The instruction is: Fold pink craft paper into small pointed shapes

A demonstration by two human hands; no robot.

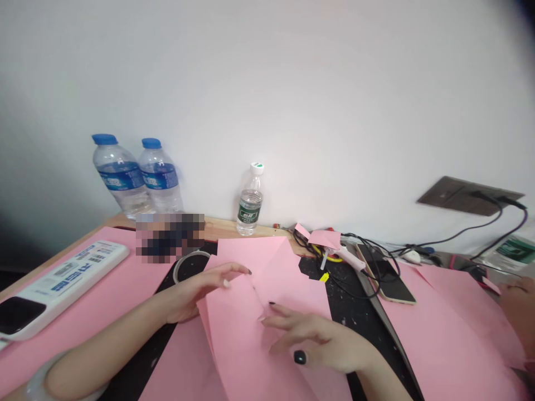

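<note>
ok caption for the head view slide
Two bare hands, left and right, resting open on a creased pink paper sheet on a cluttered desk.

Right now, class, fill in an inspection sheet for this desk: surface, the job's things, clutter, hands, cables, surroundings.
Surface: wooden desk under a black mat.
Job's things: folded pink paper in the middle.
Clutter: three water bottles, tape roll, phone, glue gun, power strip.
Hands: left hand and right hand open, fingers on the paper; another person's hand at right.
Cables: black cables run to the wall socket.
Surroundings: white wall.
</note>
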